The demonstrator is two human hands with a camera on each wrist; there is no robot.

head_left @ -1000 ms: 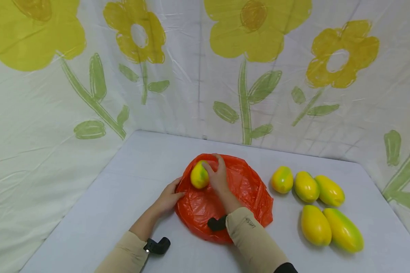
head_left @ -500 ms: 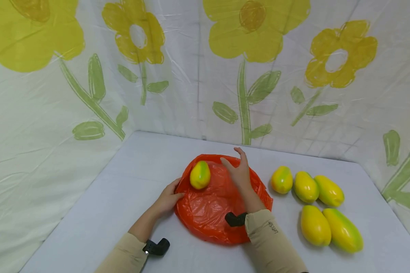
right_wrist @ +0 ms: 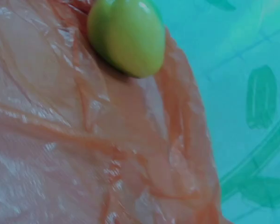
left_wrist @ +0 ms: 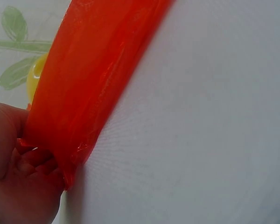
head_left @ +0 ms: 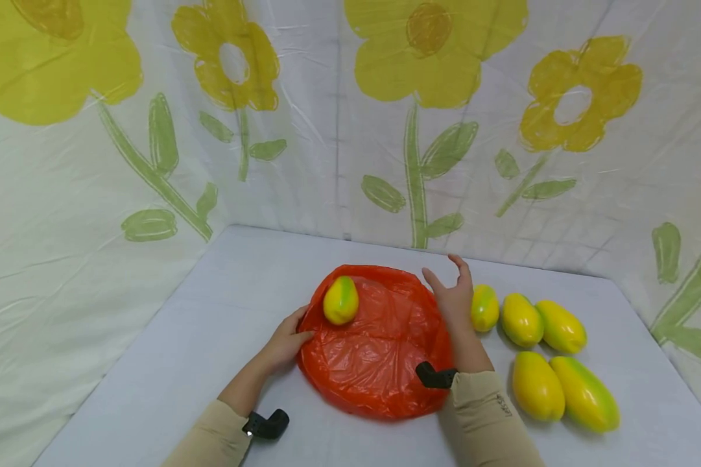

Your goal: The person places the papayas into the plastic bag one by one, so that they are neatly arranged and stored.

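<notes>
A red plastic bag (head_left: 373,363) lies spread with its mouth open on the white table. Inside it, toward the back left, sits a yellow-green papaya (head_left: 341,301); the right wrist view shows the same papaya (right_wrist: 127,39) on the crinkled plastic. My left hand (head_left: 284,340) holds the bag's left rim. In the left wrist view, the thumb and curled fingers of that hand (left_wrist: 25,163) pinch the red bag (left_wrist: 91,70). Over the bag's right edge, my right hand (head_left: 456,299) is raised with fingers spread and holds nothing. It partly covers a papaya (head_left: 486,309) just beyond it.
Two papayas lie together in the right row, one at the middle (head_left: 522,320) and one at its end (head_left: 561,326). Nearer the front are two more, a rounder papaya (head_left: 538,386) and a longer papaya (head_left: 585,394). A flowered cloth (head_left: 303,162) hangs behind the table (head_left: 257,272).
My right hand has let go of the papaya inside the bag and moved right, across the bag to its right edge. My left hand stays on the rim.
</notes>
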